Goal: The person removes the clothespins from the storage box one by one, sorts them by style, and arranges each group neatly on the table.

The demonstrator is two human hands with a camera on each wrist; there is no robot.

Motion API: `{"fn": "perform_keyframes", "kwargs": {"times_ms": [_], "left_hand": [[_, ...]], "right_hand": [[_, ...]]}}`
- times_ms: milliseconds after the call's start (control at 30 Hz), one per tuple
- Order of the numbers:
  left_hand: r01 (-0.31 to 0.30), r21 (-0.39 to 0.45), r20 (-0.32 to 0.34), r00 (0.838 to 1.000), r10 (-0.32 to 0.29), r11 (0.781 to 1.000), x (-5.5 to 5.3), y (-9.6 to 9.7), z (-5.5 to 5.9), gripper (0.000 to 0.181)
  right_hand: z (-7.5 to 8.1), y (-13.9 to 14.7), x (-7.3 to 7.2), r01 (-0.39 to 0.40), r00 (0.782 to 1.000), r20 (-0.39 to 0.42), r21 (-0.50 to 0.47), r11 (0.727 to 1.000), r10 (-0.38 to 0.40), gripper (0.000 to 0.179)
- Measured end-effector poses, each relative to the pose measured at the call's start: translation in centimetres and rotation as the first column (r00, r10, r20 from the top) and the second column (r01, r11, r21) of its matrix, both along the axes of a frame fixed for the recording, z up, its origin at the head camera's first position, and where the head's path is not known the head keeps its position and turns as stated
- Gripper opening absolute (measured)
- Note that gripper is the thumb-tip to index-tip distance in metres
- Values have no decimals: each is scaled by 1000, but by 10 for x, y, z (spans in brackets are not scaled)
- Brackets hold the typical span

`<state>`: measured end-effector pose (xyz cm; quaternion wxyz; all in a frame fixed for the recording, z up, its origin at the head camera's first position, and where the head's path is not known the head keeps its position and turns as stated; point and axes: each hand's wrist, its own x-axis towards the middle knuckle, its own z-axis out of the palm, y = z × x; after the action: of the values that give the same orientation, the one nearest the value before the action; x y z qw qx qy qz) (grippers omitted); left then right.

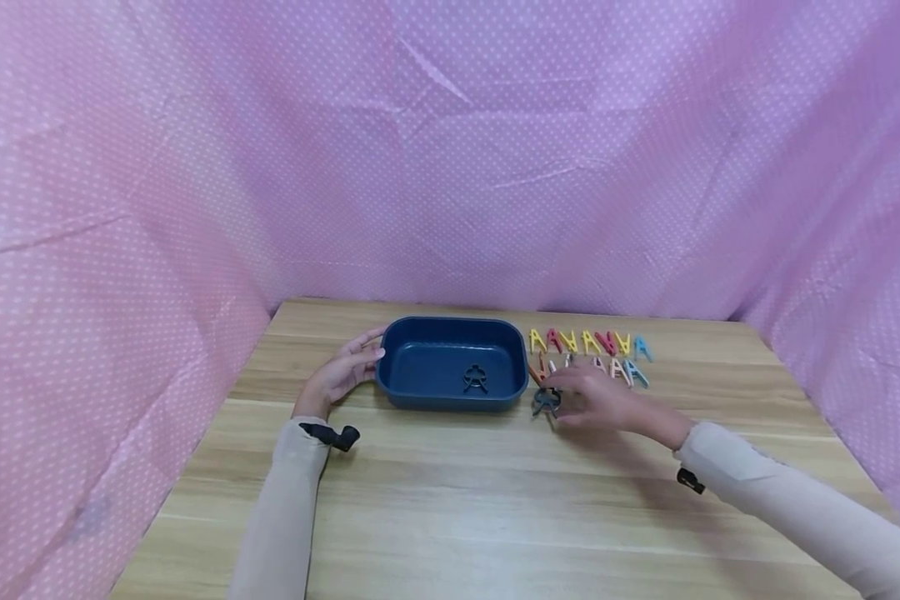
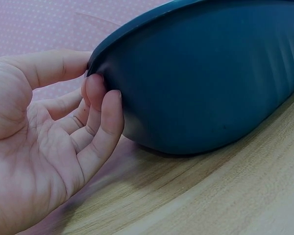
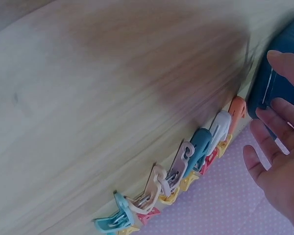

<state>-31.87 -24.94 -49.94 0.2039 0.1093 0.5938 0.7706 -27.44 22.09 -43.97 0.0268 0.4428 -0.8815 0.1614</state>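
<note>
A dark blue rectangular tub (image 1: 450, 403) stands on the table. My left hand (image 1: 343, 375) grips its left end, thumb at the rim and fingertips against the outer wall (image 2: 196, 78) in the left wrist view. Inside the tub, toward its right side, lies a dark clip (image 1: 476, 377). Just off the tub's right front corner, my right hand (image 1: 588, 396) pinches another dark clip (image 1: 546, 402) between thumb and fingertips. From the right wrist view, that right hand (image 3: 281, 147) shows the clip only as a thin edge with a glint, overlapping the tub.
Right of the tub are two rows of colored clothespins: the back row holds yellow, red and blue ones (image 1: 642, 348), the front row orange (image 3: 237, 108), white, teal, pale pink and light blue ones (image 3: 115, 218). Pink dotted cloth (image 1: 450, 208) hangs behind the wooden table (image 1: 435, 500).
</note>
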Motion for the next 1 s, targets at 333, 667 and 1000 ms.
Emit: {"fn": "perform_keyframes", "kwargs": {"times_ms": [333,667,1000], "left_hand": [[-7,-14,-2,1000,7,1000,-2,1,-2,58],[-16,0,-1,1000,16,1000,1,0,-3,57],[-15,7,12,1000,15,1000,1,1,-1,58]], "right_hand": [[-3,-1,1,6,1000,29,41,999,-7,52],[-8,-1,2,-8,1000,25,63,998,7,52],[-10,2,0,-32,998,-48,82,996,36,52]]}}
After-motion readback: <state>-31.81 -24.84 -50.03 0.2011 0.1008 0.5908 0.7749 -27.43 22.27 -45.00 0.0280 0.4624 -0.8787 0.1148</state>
